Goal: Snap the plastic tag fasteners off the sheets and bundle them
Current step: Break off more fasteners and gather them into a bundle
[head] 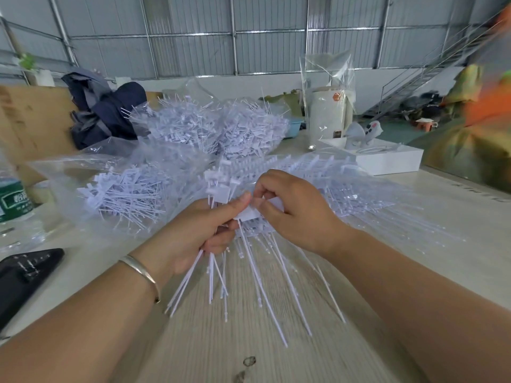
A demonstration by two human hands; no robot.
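Clear bags [132, 189] at ten and twelve o'clock hold loose fasteners. Left grip [199, 233] clutches a fastener bundle [218, 189]; right grip [293, 211] pinches a tag on the sheet [345, 186], mid-worktop [221, 341]. Bottle label [13, 200] unreadable.

We sit at a pale wooden table [249, 341]. Far behind the table is a big wall [193, 37] of grey metal sheets with thin bars across it, white along the bottom. To the right of the table, grey metal stairs [431, 70] climb up the wall. Beyond the table's far right corner the floor [398, 131] looks green. Soft daylight fills the room.
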